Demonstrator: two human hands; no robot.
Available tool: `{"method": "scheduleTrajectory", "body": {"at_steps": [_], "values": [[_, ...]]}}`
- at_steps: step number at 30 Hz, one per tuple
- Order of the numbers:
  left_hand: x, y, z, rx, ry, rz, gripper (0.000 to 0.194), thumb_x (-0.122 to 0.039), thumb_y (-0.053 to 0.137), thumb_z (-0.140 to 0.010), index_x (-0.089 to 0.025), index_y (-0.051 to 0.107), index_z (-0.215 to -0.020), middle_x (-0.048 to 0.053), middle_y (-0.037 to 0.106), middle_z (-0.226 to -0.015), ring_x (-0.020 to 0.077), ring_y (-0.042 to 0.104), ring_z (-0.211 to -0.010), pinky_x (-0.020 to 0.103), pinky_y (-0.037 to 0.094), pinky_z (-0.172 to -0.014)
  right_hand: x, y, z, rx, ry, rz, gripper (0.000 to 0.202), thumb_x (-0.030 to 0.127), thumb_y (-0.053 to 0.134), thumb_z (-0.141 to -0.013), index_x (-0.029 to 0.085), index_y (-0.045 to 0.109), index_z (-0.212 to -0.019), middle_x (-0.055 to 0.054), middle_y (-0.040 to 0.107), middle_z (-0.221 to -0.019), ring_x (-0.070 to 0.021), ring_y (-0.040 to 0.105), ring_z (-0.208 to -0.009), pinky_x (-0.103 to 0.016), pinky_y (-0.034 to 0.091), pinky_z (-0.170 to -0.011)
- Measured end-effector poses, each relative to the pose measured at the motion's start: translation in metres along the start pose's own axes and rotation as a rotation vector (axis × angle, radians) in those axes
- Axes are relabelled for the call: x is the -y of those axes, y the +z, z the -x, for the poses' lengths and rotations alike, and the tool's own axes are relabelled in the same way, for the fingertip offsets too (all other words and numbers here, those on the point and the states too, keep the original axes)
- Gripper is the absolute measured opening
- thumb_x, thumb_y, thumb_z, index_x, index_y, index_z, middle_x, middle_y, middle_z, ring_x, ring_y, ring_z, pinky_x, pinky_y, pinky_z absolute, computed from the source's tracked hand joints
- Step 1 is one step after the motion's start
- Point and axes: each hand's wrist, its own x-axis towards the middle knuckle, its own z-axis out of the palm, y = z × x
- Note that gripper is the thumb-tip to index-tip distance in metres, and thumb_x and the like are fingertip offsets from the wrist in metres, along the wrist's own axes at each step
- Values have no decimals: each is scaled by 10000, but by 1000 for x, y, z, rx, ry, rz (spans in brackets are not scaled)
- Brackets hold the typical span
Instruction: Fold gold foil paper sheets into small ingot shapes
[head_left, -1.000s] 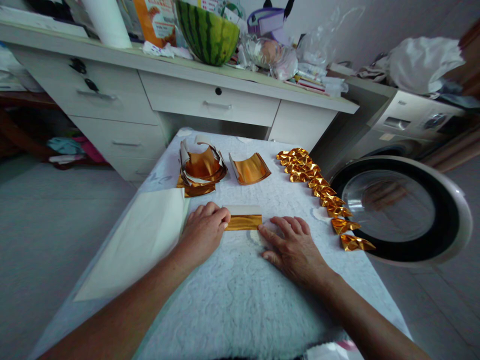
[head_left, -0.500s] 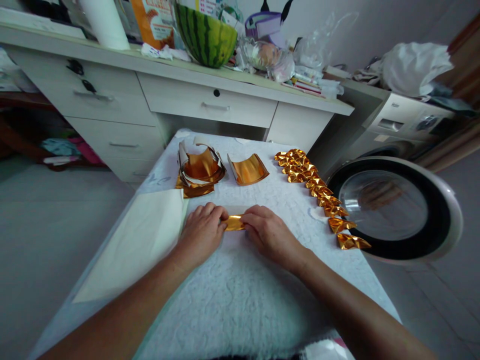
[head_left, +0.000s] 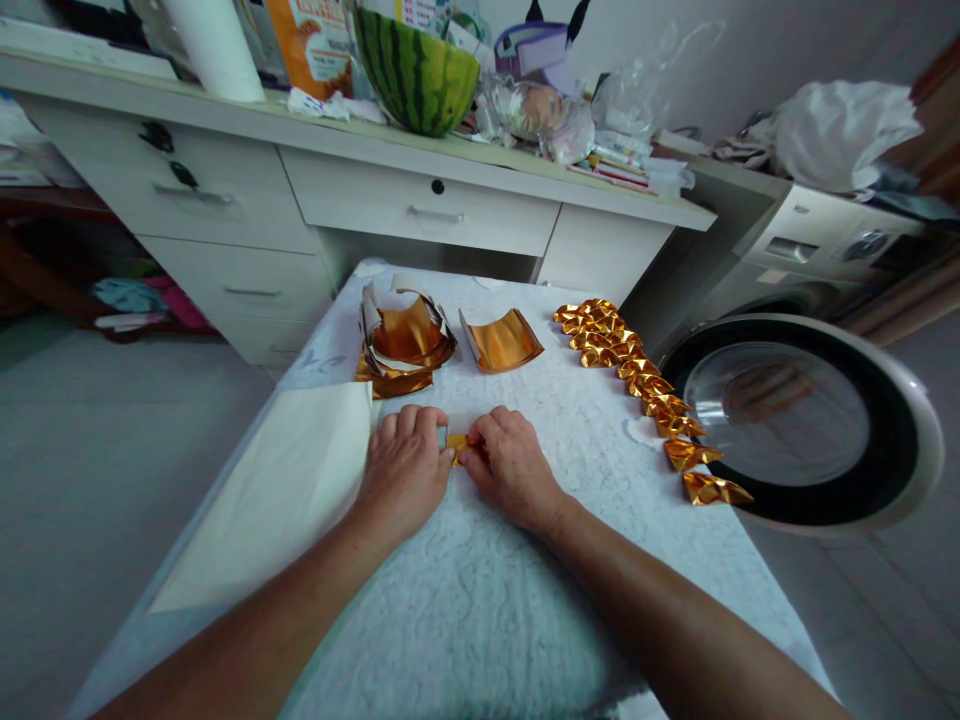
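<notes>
Both my left hand [head_left: 405, 470] and right hand [head_left: 510, 465] pinch the gold foil strip [head_left: 456, 441], fingers closed; it looks thin and crease-prone, so grip its ends.

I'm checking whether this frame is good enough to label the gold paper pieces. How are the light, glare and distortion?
Head view: soft, dim, even light, no hard shadows. The gold folded pieces and curled foil sheets carry bright glints but stay readable. Wide-lens bending curves the desk edge and washer door. The strip between left hand and right hand is mostly hidden.
</notes>
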Motion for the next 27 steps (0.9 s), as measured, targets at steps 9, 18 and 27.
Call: {"method": "scheduleTrajectory", "body": {"at_steps": [9, 18, 27], "values": [[2, 0, 5, 53, 42, 40, 240, -208, 502, -860, -204, 496, -1100, 93, 535, -1151, 288, 458, -1077, 420, 368, -895, 7, -2, 3, 13, 26, 91, 342, 388, 603, -860, 221, 531, -1150, -83, 536, -1032, -251, 472, -956, -390, 389, -833], [3, -4, 5, 84, 58, 65, 243, -196, 488, -863, -283, 577, -1071, 52, 506, -1195, 270, 432, -1091, 417, 355, -898, -12, -12, 10, 10, 66, 153, 689, 359, 592, -847, 314, 314, -1477, -110, 493, -1157, -277, 456, -1008, -436, 386, -867], [3, -4, 5, 78, 54, 105, 218, -201, 492, -863, -296, 605, -1023, 35, 524, -1149, 258, 445, -1064, 411, 350, -892, -53, -32, 19, 110, 86, 187, 833, 410, 600, -847, 283, 155, -1540, -166, 329, -1473, -358, 356, -1287, -531, 315, -1014]]}}
